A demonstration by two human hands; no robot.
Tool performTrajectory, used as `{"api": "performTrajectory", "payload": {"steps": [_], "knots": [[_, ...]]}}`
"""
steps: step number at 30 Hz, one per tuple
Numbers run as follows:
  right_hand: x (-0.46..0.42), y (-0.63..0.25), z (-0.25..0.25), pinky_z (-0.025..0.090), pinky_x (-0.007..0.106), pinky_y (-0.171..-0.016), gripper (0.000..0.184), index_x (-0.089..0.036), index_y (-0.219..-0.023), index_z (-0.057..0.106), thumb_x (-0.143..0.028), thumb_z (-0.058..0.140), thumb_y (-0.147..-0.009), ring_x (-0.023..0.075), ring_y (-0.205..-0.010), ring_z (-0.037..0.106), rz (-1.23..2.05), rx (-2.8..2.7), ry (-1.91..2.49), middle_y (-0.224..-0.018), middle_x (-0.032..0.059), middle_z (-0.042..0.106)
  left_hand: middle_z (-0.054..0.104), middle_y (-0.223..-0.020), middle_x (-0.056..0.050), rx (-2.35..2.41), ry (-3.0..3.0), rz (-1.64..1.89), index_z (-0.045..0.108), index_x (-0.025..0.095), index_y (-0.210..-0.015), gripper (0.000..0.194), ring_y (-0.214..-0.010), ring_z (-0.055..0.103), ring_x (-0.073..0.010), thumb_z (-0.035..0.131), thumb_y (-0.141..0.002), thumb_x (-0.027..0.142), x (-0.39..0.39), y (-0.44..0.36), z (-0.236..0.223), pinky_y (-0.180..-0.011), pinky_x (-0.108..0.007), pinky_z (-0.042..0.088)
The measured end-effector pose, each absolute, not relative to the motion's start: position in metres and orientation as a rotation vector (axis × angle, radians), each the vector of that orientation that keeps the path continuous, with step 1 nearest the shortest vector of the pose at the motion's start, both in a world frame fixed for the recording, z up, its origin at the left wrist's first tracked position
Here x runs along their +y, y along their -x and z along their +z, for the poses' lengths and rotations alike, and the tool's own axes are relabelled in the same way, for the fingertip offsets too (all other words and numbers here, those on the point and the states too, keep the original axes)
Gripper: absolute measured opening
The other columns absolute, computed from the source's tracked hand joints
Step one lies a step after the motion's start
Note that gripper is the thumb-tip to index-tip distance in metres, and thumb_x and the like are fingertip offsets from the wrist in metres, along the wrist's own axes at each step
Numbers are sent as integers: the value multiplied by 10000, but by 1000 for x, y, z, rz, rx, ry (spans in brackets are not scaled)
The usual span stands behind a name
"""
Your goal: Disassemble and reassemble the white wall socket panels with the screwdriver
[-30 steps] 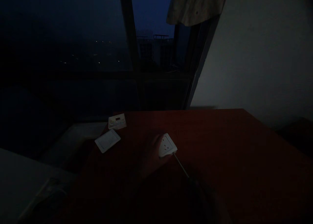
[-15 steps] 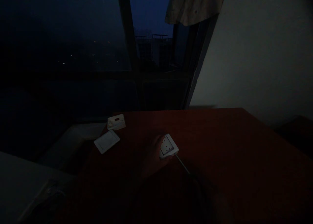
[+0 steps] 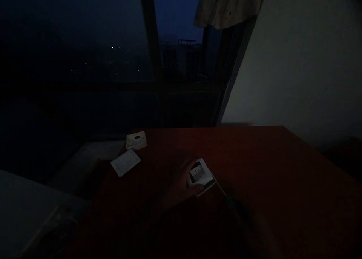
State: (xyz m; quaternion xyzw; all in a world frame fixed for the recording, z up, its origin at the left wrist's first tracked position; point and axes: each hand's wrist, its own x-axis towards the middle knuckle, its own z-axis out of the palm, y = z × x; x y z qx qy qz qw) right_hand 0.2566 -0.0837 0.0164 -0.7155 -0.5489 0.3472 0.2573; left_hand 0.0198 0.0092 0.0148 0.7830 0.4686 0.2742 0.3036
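Note:
My left hand (image 3: 185,185) is closed around a white wall socket (image 3: 207,173), fingers at its far left side and thumb across the near edge. The socket's white frame sits askew from the part with the slots, and a gap shows along the near edge. A screwdriver (image 3: 220,185) with a thin shaft and a greenish handle reaches from the lower right, its tip at the socket's right corner. My right hand (image 3: 254,221) is around the handle; its fingers are mostly lost in the dark.
A flat white plate (image 3: 125,162) and a white frame with a rectangular hole (image 3: 136,140) lie at the left of the reddish-brown table (image 3: 254,149). Behind stand a dark window (image 3: 181,108), a curtain (image 3: 229,6) and a pale wall (image 3: 296,62).
The socket's frame has come partly away from the inner part and tilted. The screwdriver tip has moved from the near edge to the right corner. The view has shifted slightly.

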Motion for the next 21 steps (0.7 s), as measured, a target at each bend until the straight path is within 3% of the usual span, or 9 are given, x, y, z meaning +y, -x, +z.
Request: {"api": "performTrajectory", "payload": {"steps": [5,10,21], "knots": [[-66,-257,20,552,354,-763,426,-199,-1064,689,-492,495,-824,262,-880,695,909,-1451,1900,-1009,84,740,371,-1460,-64,1453,-2062,832,340,294,-1412,714,-1337,357,-272,683,-788,344,20,-8,20,-1098,-452,322],[-39,-247,15,533,376,-814,459,-165,-1109,654,-499,478,-849,269,-946,677,855,-1440,1786,-1084,113,710,359,-1469,-88,1543,-2113,899,332,260,-1410,634,-1353,337,-260,609,-847,344,34,11,16,-1103,-445,307],[-8,-221,-5,529,331,-739,356,-197,-1035,648,-454,518,-825,240,-869,689,903,-1533,1632,-977,68,731,415,-1425,-96,1544,-2442,530,407,221,-1359,625,-1337,339,-288,632,-776,254,53,25,21,-1103,-462,280]]}}
